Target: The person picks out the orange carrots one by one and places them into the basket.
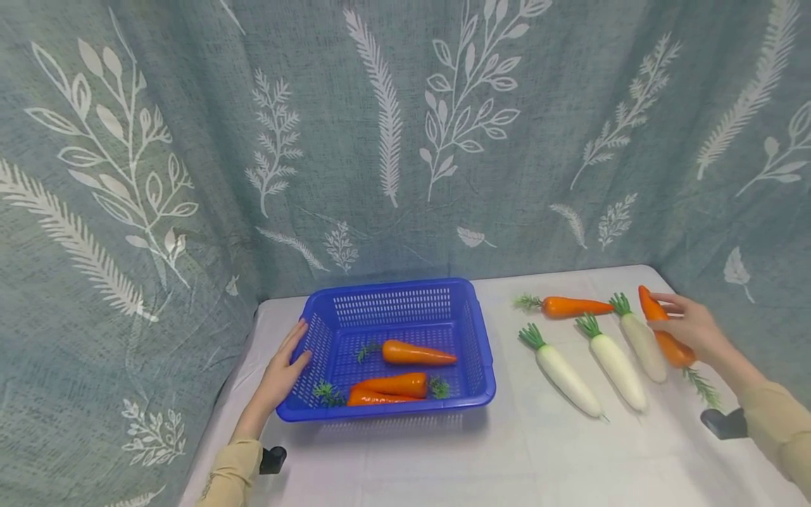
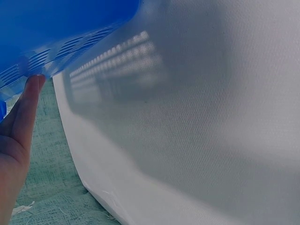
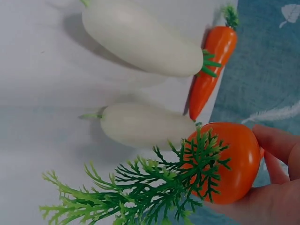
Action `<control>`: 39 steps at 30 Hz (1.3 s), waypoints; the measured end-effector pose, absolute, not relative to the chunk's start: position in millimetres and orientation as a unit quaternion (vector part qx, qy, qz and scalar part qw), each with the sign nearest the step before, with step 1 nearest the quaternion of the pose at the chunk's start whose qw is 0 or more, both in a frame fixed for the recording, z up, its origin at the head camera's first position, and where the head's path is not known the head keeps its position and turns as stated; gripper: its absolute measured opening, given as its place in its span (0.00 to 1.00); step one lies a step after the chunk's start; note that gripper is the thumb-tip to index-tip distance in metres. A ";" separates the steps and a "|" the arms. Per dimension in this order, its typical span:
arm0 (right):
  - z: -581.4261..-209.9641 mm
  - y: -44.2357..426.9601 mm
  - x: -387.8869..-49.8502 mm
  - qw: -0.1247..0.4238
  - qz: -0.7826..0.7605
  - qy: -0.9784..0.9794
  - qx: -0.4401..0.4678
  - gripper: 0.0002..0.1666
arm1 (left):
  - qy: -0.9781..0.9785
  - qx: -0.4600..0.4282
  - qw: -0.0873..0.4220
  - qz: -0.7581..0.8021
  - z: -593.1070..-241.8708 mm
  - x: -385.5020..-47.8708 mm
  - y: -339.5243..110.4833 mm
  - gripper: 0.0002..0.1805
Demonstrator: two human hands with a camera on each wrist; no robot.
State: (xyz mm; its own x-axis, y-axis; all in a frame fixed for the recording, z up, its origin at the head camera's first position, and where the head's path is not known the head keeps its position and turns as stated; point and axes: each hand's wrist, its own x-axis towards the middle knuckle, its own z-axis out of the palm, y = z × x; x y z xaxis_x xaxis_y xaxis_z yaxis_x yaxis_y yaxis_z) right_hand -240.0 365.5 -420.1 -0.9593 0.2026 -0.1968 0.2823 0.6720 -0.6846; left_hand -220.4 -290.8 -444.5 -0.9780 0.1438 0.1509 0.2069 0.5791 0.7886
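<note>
My right hand [image 1: 700, 331] grips an orange carrot [image 1: 675, 351] at the right of the table, tip pointing away and green leaves [image 3: 140, 187] toward me. Right beside that carrot lies a white radish [image 1: 643, 345], with two more radishes, one in the middle [image 1: 616, 370] and one on the left [image 1: 569, 380]. My left hand [image 1: 279, 373] rests against the left side of a blue basket [image 1: 486, 380], its fingers fairly straight. Inside the basket are an upper carrot [image 1: 415, 353] and two lower ones [image 1: 399, 384] lying against each other.
Behind the radishes, another carrot [image 1: 570, 307] lies crosswise near the table's back edge. A patterned green-blue curtain [image 1: 393, 141] hangs behind and along both sides of the white table [image 1: 431, 465].
</note>
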 end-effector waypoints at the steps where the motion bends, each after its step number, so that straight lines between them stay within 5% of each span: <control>1: -418.6 362.9 -240.4 0.054 -0.380 0.914 0.129 0.41 | -0.888 -0.095 0.030 -0.450 -439.5 -218.2 -288.6 0.28; 39: -412.6 277.4 -245.2 0.087 -0.429 0.898 -0.045 0.34 | -0.890 -0.085 0.009 -0.448 -453.6 -229.5 -299.4 0.29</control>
